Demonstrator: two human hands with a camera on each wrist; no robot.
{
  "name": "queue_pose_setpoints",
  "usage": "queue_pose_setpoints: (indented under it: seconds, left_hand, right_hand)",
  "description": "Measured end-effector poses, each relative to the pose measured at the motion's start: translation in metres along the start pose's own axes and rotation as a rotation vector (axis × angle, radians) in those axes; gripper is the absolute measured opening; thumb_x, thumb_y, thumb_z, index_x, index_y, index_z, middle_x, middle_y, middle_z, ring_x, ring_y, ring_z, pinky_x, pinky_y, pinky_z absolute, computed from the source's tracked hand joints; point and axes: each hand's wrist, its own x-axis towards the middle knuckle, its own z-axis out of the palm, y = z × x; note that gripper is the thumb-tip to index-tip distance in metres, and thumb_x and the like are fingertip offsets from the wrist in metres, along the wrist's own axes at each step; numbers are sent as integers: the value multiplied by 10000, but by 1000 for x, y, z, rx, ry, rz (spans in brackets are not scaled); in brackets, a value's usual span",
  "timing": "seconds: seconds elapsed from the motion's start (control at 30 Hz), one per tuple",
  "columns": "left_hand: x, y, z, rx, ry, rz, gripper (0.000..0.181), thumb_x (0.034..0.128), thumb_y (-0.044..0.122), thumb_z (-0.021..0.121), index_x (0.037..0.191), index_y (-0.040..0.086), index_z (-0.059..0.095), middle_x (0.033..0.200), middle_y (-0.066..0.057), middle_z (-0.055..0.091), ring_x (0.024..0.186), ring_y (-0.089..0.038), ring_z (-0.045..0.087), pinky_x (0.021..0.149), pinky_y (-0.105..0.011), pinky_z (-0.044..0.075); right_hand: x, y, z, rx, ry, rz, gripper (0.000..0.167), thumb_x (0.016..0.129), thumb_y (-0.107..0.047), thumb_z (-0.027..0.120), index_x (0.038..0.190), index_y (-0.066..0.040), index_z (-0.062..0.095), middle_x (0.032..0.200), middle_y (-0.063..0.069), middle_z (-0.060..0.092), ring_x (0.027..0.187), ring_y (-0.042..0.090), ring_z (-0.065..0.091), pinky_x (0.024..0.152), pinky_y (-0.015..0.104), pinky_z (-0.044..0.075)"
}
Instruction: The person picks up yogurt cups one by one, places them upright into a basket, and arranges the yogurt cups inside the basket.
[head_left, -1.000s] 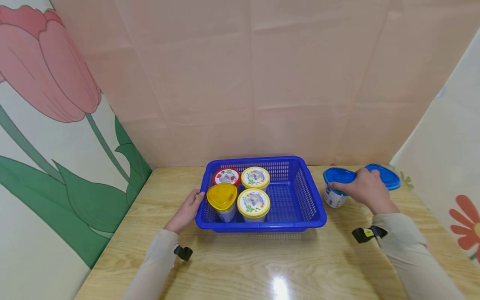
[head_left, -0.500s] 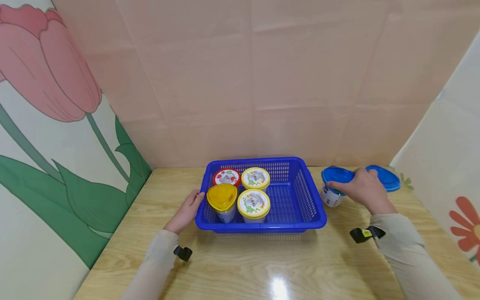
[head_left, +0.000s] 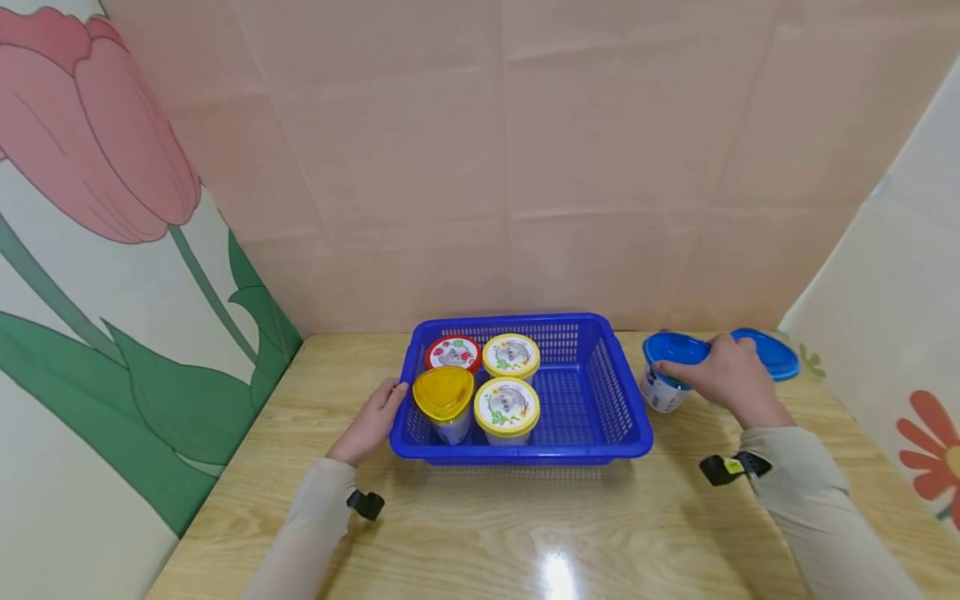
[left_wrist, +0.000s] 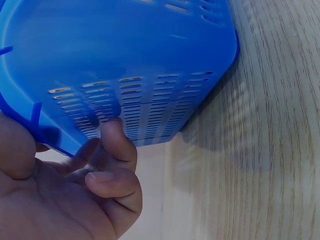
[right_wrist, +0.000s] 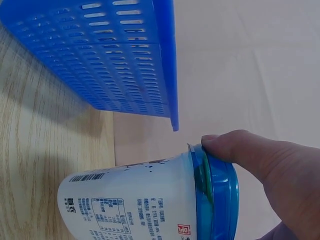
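My left hand (head_left: 372, 422) grips the left rim of a blue plastic basket (head_left: 525, 452), thumb over the edge and fingers outside its slotted wall. My right hand (head_left: 733, 379) holds a white yogurt cup (right_wrist: 135, 200) by its blue lid (head_left: 678, 348), the thumb (right_wrist: 245, 150) at the lid's edge. This cup stands just right of the basket; whether its base touches the table cannot be told. In the basket's left half stand a red-lidded tub (head_left: 453, 355), a yellow triangular-lidded cup (head_left: 444, 393) and two yellow-rimmed tubs, one behind (head_left: 511, 355), one in front (head_left: 507, 407).
Another blue lid (head_left: 768, 354) shows beyond my right hand, which hides part of it. The wooden table (head_left: 480, 525) meets a pinkish covered wall (head_left: 495, 167) at the back. Flower-painted panels (head_left: 900, 333) stand at both sides.
The right hand and its yogurt cup have shifted slightly left towards the basket over the first half second, then stay nearly still. The left hand and basket have not visibly moved.
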Motion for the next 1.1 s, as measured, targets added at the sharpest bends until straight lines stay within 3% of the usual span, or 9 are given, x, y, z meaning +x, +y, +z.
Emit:
queue_pose_setpoints:
  seconds: [0.3, 0.5, 0.9, 1.1]
  left_hand:
    - [1, -1, 0, 3, -1, -1, 470, 1103, 423, 290, 1377, 79, 456, 1199, -144, 614, 975, -238, 656, 847, -398, 573]
    - [-1, -3, -1, 3, -9, -19, 499, 1098, 441, 293, 1414, 80, 430, 1278, -150, 582, 1051, -260, 638, 905, -445, 554]
    - [2, -2, 0, 9, 1, -4, 453, 1099, 433, 302, 1333, 79, 460, 1202, -142, 597, 1000, -239, 635, 873, -386, 557]
    - [2, -1, -1, 13, -4, -8, 435, 1102, 419, 301, 1317, 73, 455, 1203, -147, 589, 997, -233, 630, 876, -385, 552]
  right_hand:
    - [-1, 1, -1, 8, 12, -1, 1205, 760, -780, 654, 1324, 245, 364, 1221, 467, 408, 1143, 583, 345, 831, 722, 408]
    - [-1, 0, -3, 19, 19, 3, 1243, 764, -780, 650, 1414, 211, 274, 1281, 488, 361, 1199, 618, 301, 893, 768, 359]
    - [0, -12, -15, 47, 57, 7, 1199, 755, -788, 652, 1405, 160, 311, 1286, 483, 355, 1104, 611, 414, 838, 736, 423]
    - [0, -19, -22, 47, 59, 11, 1199, 751, -800, 641, 1360, 193, 360, 1272, 468, 360, 1062, 578, 442, 782, 707, 456]
